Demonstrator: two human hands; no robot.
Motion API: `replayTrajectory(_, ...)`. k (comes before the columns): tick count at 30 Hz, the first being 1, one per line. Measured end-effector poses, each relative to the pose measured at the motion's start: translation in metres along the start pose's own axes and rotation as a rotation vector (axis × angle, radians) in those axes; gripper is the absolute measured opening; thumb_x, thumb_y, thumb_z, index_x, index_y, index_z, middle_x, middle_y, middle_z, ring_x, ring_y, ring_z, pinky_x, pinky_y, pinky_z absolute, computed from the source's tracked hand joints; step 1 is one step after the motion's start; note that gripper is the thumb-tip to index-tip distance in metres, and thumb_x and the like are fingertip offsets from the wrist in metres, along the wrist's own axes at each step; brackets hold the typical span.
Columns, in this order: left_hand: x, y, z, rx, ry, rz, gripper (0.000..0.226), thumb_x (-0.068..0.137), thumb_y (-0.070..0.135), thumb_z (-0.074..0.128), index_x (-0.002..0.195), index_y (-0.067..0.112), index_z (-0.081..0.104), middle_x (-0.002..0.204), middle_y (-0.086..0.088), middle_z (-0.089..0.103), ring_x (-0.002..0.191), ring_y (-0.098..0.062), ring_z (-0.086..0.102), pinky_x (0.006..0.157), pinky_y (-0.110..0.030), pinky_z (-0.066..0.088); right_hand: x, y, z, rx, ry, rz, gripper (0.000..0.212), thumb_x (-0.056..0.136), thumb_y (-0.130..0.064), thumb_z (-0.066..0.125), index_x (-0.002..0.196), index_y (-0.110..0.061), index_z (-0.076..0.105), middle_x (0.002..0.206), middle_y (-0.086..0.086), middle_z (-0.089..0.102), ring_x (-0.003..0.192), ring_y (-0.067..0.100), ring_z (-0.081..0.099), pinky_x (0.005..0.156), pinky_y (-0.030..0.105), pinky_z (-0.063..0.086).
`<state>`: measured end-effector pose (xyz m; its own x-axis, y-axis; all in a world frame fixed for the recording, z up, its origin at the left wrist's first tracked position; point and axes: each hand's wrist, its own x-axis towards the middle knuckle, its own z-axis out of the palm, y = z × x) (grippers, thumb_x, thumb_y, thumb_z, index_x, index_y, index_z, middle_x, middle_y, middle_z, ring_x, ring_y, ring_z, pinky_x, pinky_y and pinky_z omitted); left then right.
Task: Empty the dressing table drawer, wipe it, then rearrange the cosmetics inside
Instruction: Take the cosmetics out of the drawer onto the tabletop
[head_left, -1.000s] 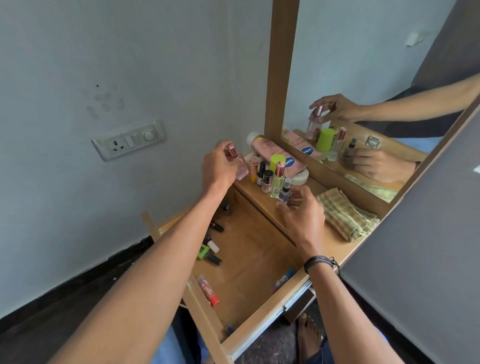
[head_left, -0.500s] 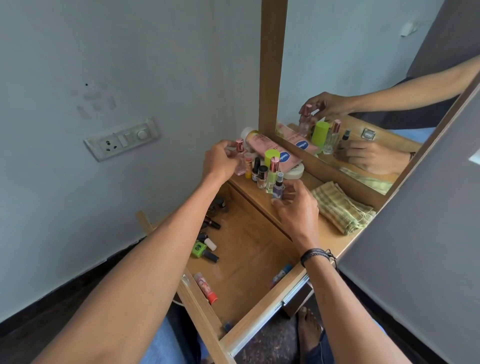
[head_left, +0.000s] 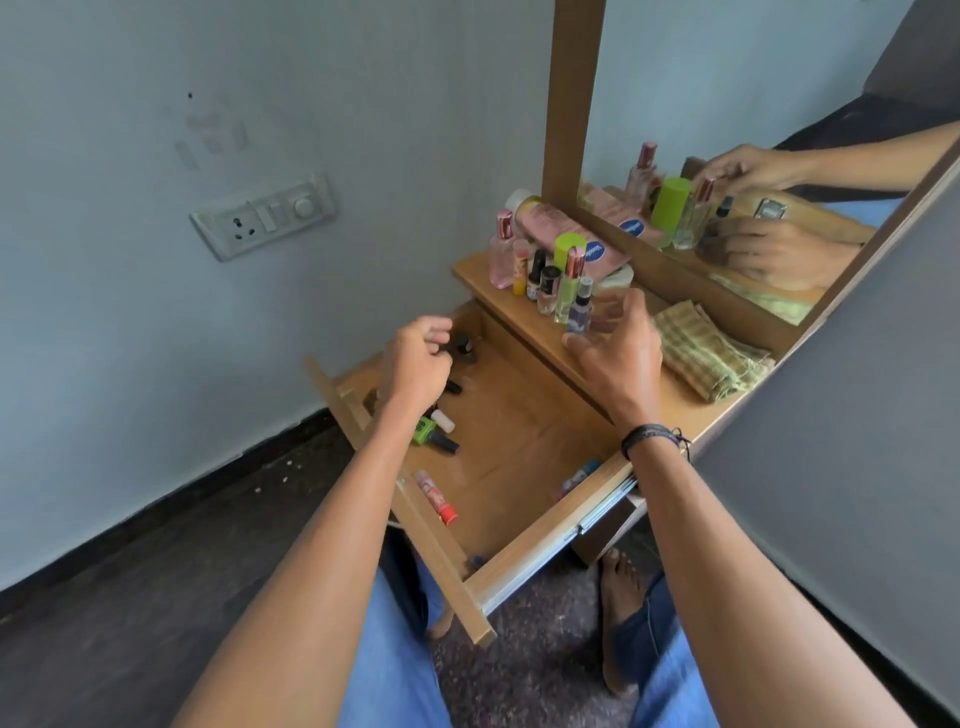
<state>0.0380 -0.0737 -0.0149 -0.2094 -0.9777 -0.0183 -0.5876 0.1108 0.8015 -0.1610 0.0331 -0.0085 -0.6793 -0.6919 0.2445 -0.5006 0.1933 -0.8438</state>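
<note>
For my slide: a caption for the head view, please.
Left hand hovers over cosmetics in the open drawer; right hand, open, beside bottles on the dressing table.

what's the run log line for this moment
phase: emptying drawer | left hand: empty, over drawer | right hand: open, beside tabletop bottles | status: drawer not yet empty

Pale blue wall ahead, white switch plate fixed on it, dark floor below, wood-framed mirror standing on the right.
</note>
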Motion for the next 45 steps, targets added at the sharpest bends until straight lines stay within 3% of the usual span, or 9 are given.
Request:
replayTrajectory(6,-0.052,-0.033,-0.003,0.56,-0.225,0.129,0.039,0.091,-0.002,0.061,0.124,0.02,0.066,0.134,-0.001,0.057,0.124,-0.024,0.05,0.09,-0.04,0.05,-0.005,-0.003,-0.003,0.098,0.123,-0.097,0.066,0.069,-0.017,0.084,0.121,-0.016,0.043,0.108,0.005,0.045,0.091,0.019,0.05,0.078,0.036,0.053)
replayTrajectory(10,-0.059,-0.033,-0.005,0.717,-0.239,0.187,0.029,0.092,0.001,0.062,0.116,0.016,0.068,0.134,-0.005,0.053,0.124,-0.026,0.045,0.089,-0.041,0.05,-0.028,-0.005,-0.003,0.09,0.12,-0.276,0.042,0.081,-0.01,0.075,0.109,-0.024,0.048,0.104,0.007,0.049,0.086,0.023,0.054,0.072,0.036,0.054)
replayTrajectory(15,-0.062,-0.029,-0.002,0.85,-0.33,0.124,0.029,0.096,0.001,0.058,0.121,0.014,0.064,0.138,-0.008,0.041,0.13,-0.033,0.042,0.089,-0.044,0.047,-0.073,0.0,0.003,-0.318,-0.388,-0.567,0.004,0.095,-0.014,0.066,0.098,-0.015,0.065,0.103,-0.004,0.054,0.081,0.012,0.058,0.072,0.023,0.053)
replayTrajectory(18,-0.056,-0.037,0.004,0.9,-0.354,0.165,0.034,0.094,0.0,0.059,0.122,0.018,0.068,0.147,-0.009,0.038,0.139,-0.036,0.031,0.093,-0.047,0.047,-0.079,0.002,0.011,-0.707,-0.686,-0.469,0.013,0.097,-0.016,0.056,0.097,-0.016,0.069,0.107,0.0,0.059,0.09,0.022,0.064,0.074,0.035,0.056)
replayTrajectory(21,-0.053,-0.039,0.01,0.935,-0.366,0.14,0.034,0.098,0.004,0.058,0.13,0.014,0.063,0.156,-0.011,0.03,0.142,-0.037,0.027,0.095,-0.045,0.047,-0.073,0.002,0.011,-0.943,-0.726,-0.311,0.009,0.092,-0.009,0.059,0.086,-0.014,0.064,0.106,0.004,0.066,0.089,0.026,0.066,0.07,0.036,0.056)
replayTrajectory(28,-0.056,-0.037,0.007,0.794,-0.29,0.116,0.027,0.098,0.006,0.059,0.123,0.015,0.062,0.148,-0.01,0.032,0.128,-0.033,0.041,0.084,-0.042,0.05,-0.06,-0.004,0.011,-1.082,-0.883,-0.072,0.024,0.087,-0.033,0.081,0.098,-0.014,0.072,0.097,0.003,0.072,0.09,0.023,0.07,0.081,0.035,0.059)
replayTrajectory(33,-0.05,-0.041,0.003,0.597,-0.2,0.166,0.026,0.103,0.013,0.052,0.129,0.015,0.053,0.136,-0.007,0.048,0.11,-0.03,0.06,0.075,-0.041,0.051,-0.062,-0.001,0.018,-1.08,-0.935,-0.043,0.007,0.095,-0.021,0.069,0.095,-0.014,0.068,0.094,0.002,0.069,0.083,0.023,0.066,0.071,0.031,0.053)
replayTrajectory(40,-0.043,-0.042,-0.001,0.389,-0.193,0.116,0.009,0.107,0.024,0.045,0.114,0.025,0.05,0.107,-0.005,0.064,0.086,-0.022,0.062,0.059,-0.037,0.053,-0.065,0.005,0.028,-1.039,-1.057,-0.062,0.011,0.094,-0.015,0.057,0.101,-0.02,0.062,0.105,-0.001,0.066,0.102,0.024,0.068,0.09,0.037,0.059)
replayTrajectory(45,-0.038,-0.046,-0.001,0.271,-0.196,0.105,0.011,0.106,0.026,0.048,0.115,0.032,0.05,0.111,-0.002,0.066,0.09,-0.019,0.068,0.069,-0.042,0.061,-0.064,-0.005,0.031,-1.014,-1.183,-0.05,0.027,0.085,-0.011,0.067,0.111,-0.011,0.073,0.111,0.003,0.072,0.105,0.023,0.068,0.093,0.041,0.059)
